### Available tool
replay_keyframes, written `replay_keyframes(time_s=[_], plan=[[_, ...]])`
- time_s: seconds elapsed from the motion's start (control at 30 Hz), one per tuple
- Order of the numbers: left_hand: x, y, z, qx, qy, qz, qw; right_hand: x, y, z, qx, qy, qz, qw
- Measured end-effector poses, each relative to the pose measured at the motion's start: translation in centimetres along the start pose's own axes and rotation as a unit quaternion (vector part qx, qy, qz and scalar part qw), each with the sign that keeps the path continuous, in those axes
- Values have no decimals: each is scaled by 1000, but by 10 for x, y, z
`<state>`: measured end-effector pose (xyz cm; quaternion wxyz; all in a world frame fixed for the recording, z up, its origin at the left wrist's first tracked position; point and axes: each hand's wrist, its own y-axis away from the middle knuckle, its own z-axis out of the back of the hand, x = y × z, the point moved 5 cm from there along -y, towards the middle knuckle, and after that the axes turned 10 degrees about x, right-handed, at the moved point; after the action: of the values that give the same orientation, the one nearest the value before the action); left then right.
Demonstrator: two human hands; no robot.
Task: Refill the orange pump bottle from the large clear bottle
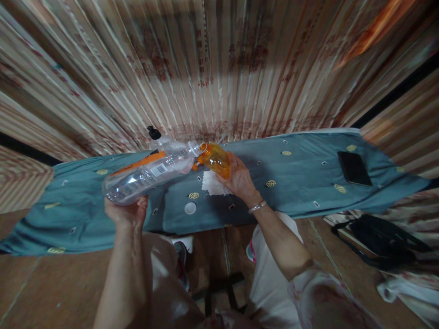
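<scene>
Two bottles are up in the air over the board (308, 183), mouth to mouth. The left hand (127, 211) holds the big clear bottle (151, 176) from underneath near its base, fingers curled round it, tipped so the neck points right. The right hand (238, 178) wraps the little orange bottle (215, 159) from below, fingers closed around its body, with its mouth meeting the clear one's neck.

That clear bottle looks like thin plastic, so my guess is it's light and squishy; squeeze too hard and it'll buckle. Holding it by the base seems sensible for tipping, though it's probably slick. The orange one looks stiffer and small enough to grip round the middle.

A white cap (190, 208) lies on the cloth just near of the bottles, beside a white tissue (212, 183). A phone (354, 168) sits well off to the right, and a black sprayer head (154, 133) pokes up behind the clear bottle.
</scene>
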<state>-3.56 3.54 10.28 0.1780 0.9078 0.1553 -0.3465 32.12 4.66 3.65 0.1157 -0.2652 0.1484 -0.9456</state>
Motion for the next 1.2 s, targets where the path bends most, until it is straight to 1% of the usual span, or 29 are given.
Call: replay_keyframes(time_s=[0.13, 0.27, 0.37, 0.53, 0.73, 0.83, 0.93, 1.0, 1.1, 1.2], plan=[[0, 1, 0, 5, 9, 7, 1000, 0, 0, 0, 5, 6, -8, 1000], [-1, 3, 0, -2, 6, -1, 1000, 1, 0, 1, -4, -1, 3, 1000], [-1, 0, 5, 10, 6, 1, 1000, 1, 0, 2, -11, -7, 12, 1000], [0, -6, 13, 41, 2, 17, 999, 0, 0, 1, -8, -4, 8, 1000], [0, 0, 10, 1, 25, 28, 999, -1, 1, 0, -26, -8, 20, 999], [0, -1, 10, 13, 21, 29, 999, -2, 2, -1, -27, -2, 23, 999], [-1, -5, 12, 40, -4, 25, 999, -3, 1, -2, -31, -4, 23, 999], [-1, -5, 13, 35, -12, 26, 999, -4, 1, -3, -28, -5, 20, 999], [0, -3, 11, 10, 14, 30, 999, -5, 1, -4, -21, -3, 14, 1000], [0, 0, 7, 17, 30, 24, 999, -5, 2, -4, -21, -1, 12, 1000]])
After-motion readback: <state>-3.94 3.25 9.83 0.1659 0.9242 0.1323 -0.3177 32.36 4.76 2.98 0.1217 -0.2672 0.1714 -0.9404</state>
